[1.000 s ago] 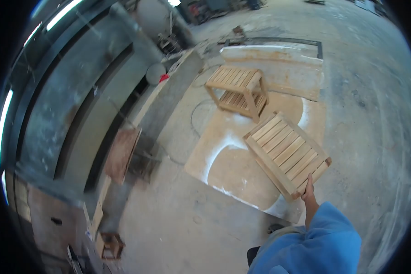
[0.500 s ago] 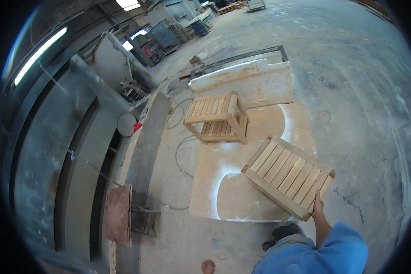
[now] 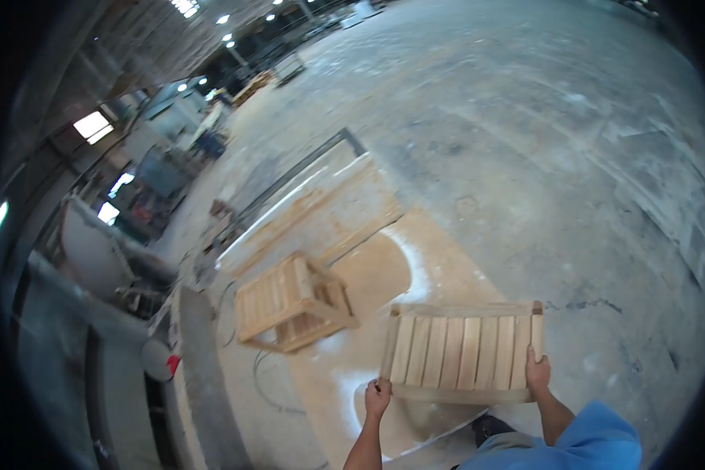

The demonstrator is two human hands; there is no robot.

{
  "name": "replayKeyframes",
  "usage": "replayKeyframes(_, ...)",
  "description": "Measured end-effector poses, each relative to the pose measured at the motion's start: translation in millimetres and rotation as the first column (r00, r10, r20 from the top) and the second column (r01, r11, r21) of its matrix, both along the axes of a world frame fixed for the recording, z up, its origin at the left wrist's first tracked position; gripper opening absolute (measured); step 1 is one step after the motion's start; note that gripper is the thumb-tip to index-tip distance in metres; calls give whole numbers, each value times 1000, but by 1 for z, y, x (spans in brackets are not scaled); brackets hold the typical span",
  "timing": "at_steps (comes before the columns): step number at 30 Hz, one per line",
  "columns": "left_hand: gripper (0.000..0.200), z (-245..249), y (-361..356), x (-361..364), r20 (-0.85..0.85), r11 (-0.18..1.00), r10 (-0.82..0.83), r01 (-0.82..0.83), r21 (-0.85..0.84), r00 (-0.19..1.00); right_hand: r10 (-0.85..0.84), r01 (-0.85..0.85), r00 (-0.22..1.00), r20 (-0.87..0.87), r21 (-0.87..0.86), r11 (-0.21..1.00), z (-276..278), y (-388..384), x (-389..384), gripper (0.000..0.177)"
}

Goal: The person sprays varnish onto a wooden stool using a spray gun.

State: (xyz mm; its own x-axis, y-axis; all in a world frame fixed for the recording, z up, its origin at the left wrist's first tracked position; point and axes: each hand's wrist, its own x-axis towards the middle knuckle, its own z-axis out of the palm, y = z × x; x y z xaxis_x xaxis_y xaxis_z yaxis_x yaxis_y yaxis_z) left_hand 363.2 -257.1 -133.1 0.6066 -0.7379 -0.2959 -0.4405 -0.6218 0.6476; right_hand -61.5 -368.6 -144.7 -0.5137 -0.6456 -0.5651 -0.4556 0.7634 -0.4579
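Observation:
A slatted wooden piece of furniture (image 3: 454,352) is held in front of my body, its slatted top facing me. My left hand (image 3: 377,397) grips its near left corner. On the right edge, my right hand (image 3: 537,371) is wrapped round the frame, with the thumb lying on top. Another slatted wooden stand with a lower shelf (image 3: 290,301) rests on the brown board (image 3: 446,274) to the left. The underside of the held piece is hidden.
An upright, stained panel (image 3: 313,207) stands behind the stand, with a dark metal frame (image 3: 298,168) beyond it. A low concrete wall (image 3: 200,368) runs along the left. A hose (image 3: 262,384) curves over the floor beside the board.
My left hand has come up from the bottom edge and taken hold of the held piece, which has turned nearly level. The camera view has swung, shifting the other stand left and down.

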Motion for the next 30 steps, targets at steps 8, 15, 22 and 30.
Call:
replayKeyframes(8,80,-47,-77,37,-178,982,-89,116,151,980,-64,64,998,-16,-26,998,-5,2,-3,80)
replayKeyframes(15,96,-27,-69,25,-432,984,31,49,172,902,-183,194,974,133,-72,978,7,-1,-10,90)
replayKeyframes(22,76,32,59,-17,-406,903,416,-316,292,814,47,-61,858,512,10,998,45,-22,-31,84)
replayKeyframes(30,69,183,237,-238,-383,513,810,-853,96,444,441,-527,643,627,-57,848,148,-30,-91,82)
